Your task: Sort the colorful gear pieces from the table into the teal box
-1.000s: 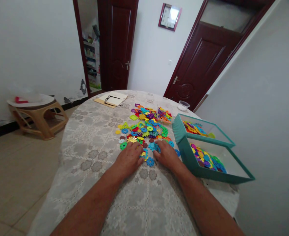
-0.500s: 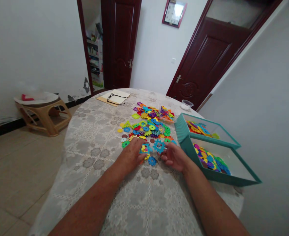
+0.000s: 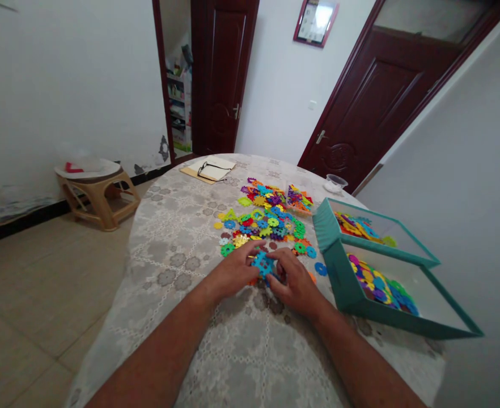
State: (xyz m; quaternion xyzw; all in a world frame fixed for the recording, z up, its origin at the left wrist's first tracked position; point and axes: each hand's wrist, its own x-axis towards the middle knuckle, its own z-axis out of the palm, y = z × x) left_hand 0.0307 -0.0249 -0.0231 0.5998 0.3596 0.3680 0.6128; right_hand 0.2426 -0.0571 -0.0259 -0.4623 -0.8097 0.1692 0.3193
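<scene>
Between my two hands is a blue toothed plastic piece [image 3: 262, 264] with cut-out slots, its flat face turned up toward me. My left hand [image 3: 235, 271] grips its left side, thumb at the near edge and fingers at the far edge. On the other side, my right hand [image 3: 296, 283] pinches the right edge with thumb and bent fingers. What lies beneath the piece is mostly hidden by the hands. Just beyond them spreads a pile of colourful plastic gear pieces [image 3: 271, 224]. A loose blue gear [image 3: 320, 268] lies to the right of my right hand.
A teal box [image 3: 347, 283] with gear pieces in both halves stands open at the right. A clear container [image 3: 300, 199] of pieces sits behind the pile, near a small plastic tub [image 3: 335, 182]. Glasses rest on a notebook [image 3: 210, 169] at the far left. A stool [image 3: 99, 195] stands left.
My hands have come together; the blue piece in my right hand now meets what my left hand holds. The view has swung slightly left, shifting the scene rightward.
</scene>
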